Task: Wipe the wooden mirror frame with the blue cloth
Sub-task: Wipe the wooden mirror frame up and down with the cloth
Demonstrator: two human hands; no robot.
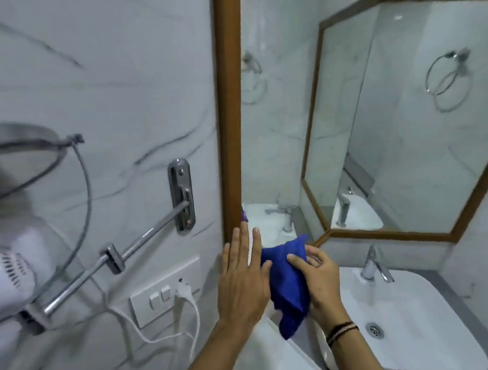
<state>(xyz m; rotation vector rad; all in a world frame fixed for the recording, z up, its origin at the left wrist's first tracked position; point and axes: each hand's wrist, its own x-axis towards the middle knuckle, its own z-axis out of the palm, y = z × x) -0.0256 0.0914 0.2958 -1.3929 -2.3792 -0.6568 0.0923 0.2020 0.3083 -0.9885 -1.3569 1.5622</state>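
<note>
The wooden mirror frame runs as a brown vertical strip down the middle of the head view, with mirror glass to its right. A blue cloth hangs bunched just below the frame's lower end. My right hand grips the cloth from the right side, fingers pinched into it. My left hand is flat with fingers spread, its fingertips at the bottom of the frame and its thumb edge against the cloth.
A white sink with a chrome tap sits at the lower right. On the left marble wall are a chrome swing arm, a white hair dryer, and a switch plate with a plugged cable.
</note>
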